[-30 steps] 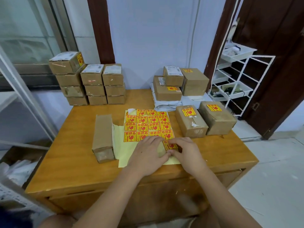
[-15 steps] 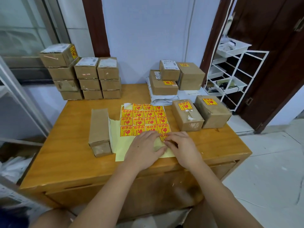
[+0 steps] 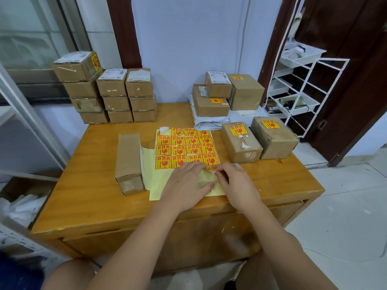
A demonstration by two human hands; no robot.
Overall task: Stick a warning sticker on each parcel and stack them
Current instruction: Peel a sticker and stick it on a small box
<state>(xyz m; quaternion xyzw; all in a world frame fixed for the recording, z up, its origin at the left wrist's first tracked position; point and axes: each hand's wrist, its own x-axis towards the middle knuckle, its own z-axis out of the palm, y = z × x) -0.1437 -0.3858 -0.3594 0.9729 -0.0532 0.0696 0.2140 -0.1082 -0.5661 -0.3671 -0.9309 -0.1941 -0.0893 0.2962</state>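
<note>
Two stickered parcels (image 3: 259, 139) beside sheet (image 3: 184, 147)

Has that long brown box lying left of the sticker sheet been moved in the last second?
No. The long box lies left of the sticker sheet, overlapping its torn left edge as before; only the camera shifted.

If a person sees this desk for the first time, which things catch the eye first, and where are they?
The bright yellow and red sticker sheet lies in the middle of the wooden desk; the left hand presses its near part and the right hand picks at a sticker. Two stickered parcels sit to its right, and a long unstickered parcel to its left.
</note>
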